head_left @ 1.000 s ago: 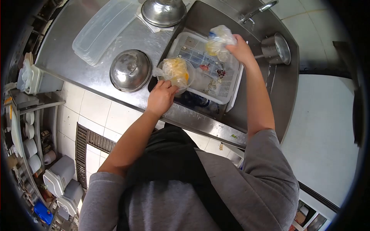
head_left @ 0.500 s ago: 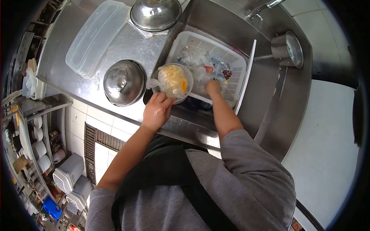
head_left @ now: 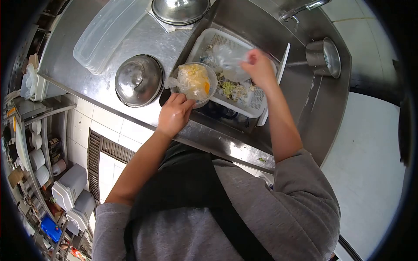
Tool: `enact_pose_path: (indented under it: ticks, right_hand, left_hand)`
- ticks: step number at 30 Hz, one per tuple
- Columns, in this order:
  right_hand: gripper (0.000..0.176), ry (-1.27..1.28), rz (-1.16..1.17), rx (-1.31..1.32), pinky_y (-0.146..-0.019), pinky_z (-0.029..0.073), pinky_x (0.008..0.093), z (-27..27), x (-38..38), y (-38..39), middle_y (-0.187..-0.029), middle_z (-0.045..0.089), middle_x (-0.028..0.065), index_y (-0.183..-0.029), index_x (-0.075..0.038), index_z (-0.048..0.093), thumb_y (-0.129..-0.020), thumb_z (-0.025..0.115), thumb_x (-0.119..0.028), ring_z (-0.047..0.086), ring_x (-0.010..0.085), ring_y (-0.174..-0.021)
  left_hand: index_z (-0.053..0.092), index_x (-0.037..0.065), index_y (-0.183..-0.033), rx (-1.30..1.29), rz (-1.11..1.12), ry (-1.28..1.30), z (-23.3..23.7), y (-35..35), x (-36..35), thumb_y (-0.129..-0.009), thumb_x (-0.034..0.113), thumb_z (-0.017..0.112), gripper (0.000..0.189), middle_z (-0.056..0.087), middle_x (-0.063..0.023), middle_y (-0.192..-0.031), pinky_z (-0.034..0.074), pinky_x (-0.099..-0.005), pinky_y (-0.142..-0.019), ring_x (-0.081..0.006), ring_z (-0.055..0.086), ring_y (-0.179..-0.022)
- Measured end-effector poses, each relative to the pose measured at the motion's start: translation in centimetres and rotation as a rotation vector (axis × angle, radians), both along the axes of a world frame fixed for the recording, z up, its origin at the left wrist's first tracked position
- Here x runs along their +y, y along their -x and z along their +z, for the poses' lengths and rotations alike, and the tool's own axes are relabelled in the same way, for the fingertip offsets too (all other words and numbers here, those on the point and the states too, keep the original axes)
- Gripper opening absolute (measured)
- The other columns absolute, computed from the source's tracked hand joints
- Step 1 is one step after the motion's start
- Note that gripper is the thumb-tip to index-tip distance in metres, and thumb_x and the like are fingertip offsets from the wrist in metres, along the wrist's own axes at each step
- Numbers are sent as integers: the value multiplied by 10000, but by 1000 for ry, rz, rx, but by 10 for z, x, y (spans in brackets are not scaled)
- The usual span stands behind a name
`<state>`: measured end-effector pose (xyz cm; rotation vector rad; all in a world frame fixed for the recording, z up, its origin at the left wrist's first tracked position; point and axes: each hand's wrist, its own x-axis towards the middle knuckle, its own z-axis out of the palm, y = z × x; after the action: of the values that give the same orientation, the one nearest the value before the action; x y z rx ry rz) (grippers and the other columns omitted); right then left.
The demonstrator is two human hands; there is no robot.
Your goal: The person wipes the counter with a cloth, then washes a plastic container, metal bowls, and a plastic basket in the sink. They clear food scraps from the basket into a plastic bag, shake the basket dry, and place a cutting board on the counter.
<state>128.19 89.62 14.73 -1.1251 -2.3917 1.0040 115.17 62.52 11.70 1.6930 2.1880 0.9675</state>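
My left hand is closed on the near rim of a round clear plastic tub at the sink's front edge. Inside the tub sits a clear plastic bag of yellow food, its twisted end hanging over the left rim. My right hand pinches a crumpled clear plastic bag above a white perforated basket in the sink. Food scraps, among them a green clump and pale grains, lie on the basket's floor. Part of that floor is hidden behind the raised bag.
Two domed metal lids and a long translucent plastic container rest on the steel counter. A faucet reaches over the sink. A metal saucepan stands at the right, near a white surface.
My right hand has risen from the basket and moved up and right, lifting the clear bag. Green and pale scraps now show beneath it. My left hand stays on the tub.
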Motion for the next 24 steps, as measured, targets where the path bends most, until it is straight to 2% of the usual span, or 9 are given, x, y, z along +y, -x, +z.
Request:
enact_pose_path:
  ticks: [2, 4, 6, 8, 11, 13, 18, 21, 24]
  right_hand:
    - [207, 70, 23, 247, -704, 517, 379, -45, 1, -1, -726, 618, 181, -862, -21, 617, -765, 720, -173, 639, 282, -717]
    - [337, -476, -173, 279, -800, 513, 405, -81, 10, -5, -876, 645, 201, -996, -8, 611, -779, 741, -231, 648, 332, -852]
    - [428, 226, -233, -489, -927, 474, 426, -116, 12, -17, -1133, 609, 204, -1103, -2, 609, -800, 733, -277, 591, 382, -1051]
    - [385, 227, 169, -919, -924, 470, 470, -167, -6, -25, -1231, 561, 221, -1105, 4, 625, -857, 658, -289, 553, 396, -1115]
    - [313, -227, -323, -584, -872, 496, 487, -234, -33, -28, -1139, 607, 229, -1054, 1, 655, -898, 578, -258, 584, 381, -1056]
    - [265, -260, -225, -604, -850, 487, 478, -245, -20, -26, -1059, 629, 229, -1039, -21, 633, -916, 548, -240, 604, 367, -1010]
    - [160, -101, -110, -472, -779, 510, 474, -202, -3, -10, -995, 657, 181, -1024, -82, 612, -906, 558, -176, 634, 351, -962]
    - [133, 69, -280, -16, -694, 496, 427, -135, -4, -11, -722, 636, 135, -948, -62, 550, -960, 480, -174, 660, 324, -744]
    - [160, 228, -389, 35, -711, 492, 422, -102, 30, -32, -792, 656, 153, -988, -61, 542, -972, 481, -208, 662, 306, -793]
  left_hand:
    - [671, 73, -890, 2, 4, 1, -2, 0, -1, -787, 86, 693, 106, 545, -84, -789, 477, -387, -688, -288, 550, -801]
    - [678, 95, -867, 21, 9, 12, -1, 0, 0, -775, 101, 697, 94, 536, -62, -788, 492, -368, -692, -260, 554, -815]
    - [680, 95, -874, 23, 10, 15, 0, 1, 0, -774, 102, 699, 102, 535, -62, -786, 491, -367, -693, -259, 553, -813]
    - [682, 94, -881, 23, 13, 17, 0, 1, 1, -772, 103, 701, 110, 533, -62, -785, 491, -365, -695, -258, 552, -810]
    - [684, 93, -891, 10, 16, 24, 0, 2, 2, -773, 105, 704, 120, 529, -62, -782, 489, -362, -700, -257, 551, -802]
    - [681, 89, -891, 0, 1, 24, 1, 2, 2, -775, 108, 706, 120, 528, -62, -781, 488, -358, -701, -255, 551, -796]
    - [674, 88, -888, 13, -11, 22, 0, 2, 2, -774, 108, 706, 120, 530, -59, -781, 488, -353, -699, -252, 554, -793]
    - [672, 88, -883, 13, -5, 10, 0, 3, 3, -774, 107, 704, 115, 531, -58, -782, 487, -353, -697, -252, 554, -790]
    - [672, 89, -880, 8, -8, 0, 0, 2, 0, -773, 109, 703, 112, 531, -58, -782, 487, -355, -697, -253, 552, -790]
